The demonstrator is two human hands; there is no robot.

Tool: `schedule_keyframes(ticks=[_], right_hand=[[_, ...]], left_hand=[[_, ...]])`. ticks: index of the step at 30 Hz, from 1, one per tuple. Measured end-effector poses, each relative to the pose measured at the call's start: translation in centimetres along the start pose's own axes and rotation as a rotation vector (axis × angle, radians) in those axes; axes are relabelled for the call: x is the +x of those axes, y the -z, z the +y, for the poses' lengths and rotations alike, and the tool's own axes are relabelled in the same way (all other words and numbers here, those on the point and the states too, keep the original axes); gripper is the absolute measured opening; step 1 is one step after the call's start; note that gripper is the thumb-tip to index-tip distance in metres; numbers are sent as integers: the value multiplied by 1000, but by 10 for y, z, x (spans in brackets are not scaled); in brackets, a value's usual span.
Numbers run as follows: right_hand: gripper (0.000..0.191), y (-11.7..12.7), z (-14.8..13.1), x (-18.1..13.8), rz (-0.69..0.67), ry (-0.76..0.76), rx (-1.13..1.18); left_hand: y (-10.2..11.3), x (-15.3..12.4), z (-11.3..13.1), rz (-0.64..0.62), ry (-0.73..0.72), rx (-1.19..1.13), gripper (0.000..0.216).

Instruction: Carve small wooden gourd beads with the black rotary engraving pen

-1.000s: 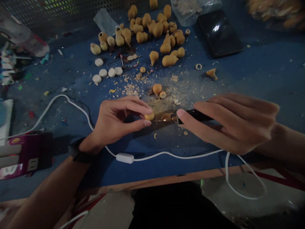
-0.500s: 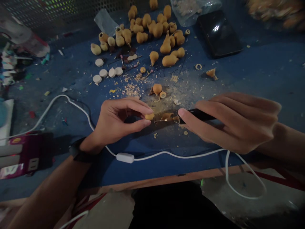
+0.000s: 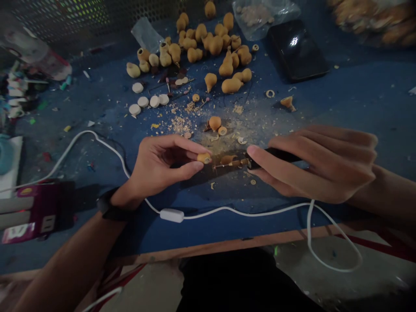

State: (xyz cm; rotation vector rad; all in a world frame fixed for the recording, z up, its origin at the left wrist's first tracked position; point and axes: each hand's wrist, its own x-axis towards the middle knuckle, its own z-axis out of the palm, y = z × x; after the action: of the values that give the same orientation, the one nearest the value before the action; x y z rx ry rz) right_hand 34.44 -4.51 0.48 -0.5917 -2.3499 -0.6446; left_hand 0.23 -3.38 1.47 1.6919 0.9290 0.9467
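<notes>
The small gourd piece sits near the middle of the view, pinched between thumb and fingertips of the left hand at its nine o'clock; holding it by the sides probably leaves the end towards three o'clock, where a dark spot shows, open to the tool. From three o'clock the right hand grasps a black pen-like tool, thumb near its front end, presumably for fine control. The thin shaft points towards nine o'clock, its tip just beside the piece and seemingly apart. A white cord runs below, its oblong switch at seven o'clock, perhaps clear of both hands. The gourd heap lies at twelve, white discs near ten-thirty, seemingly leaving the lit, dusty middle for working.
</notes>
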Motion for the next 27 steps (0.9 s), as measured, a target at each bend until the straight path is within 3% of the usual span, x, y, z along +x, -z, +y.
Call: schedule_keyframes(ticks=[9,13,17,19,24,27], right_hand=[[41,-6,7,4,21,-108,55],[43,-11,11,3,-50,-228,23],[37,-15,13,2,-108,-328,28],[34,-16,14,2,-103,-379,82],[34,-14,20,8,-158,-483,232],[33,-13,23,9,-178,-498,278]], left_hand=[[6,0,3,43,-17,-54,29],[24,4,5,265,-124,-91,35],[43,12,1,427,-103,32,36],[49,14,-5,385,-73,98,32],[46,12,-14,332,-189,192,27],[33,4,-7,150,-226,350,25]])
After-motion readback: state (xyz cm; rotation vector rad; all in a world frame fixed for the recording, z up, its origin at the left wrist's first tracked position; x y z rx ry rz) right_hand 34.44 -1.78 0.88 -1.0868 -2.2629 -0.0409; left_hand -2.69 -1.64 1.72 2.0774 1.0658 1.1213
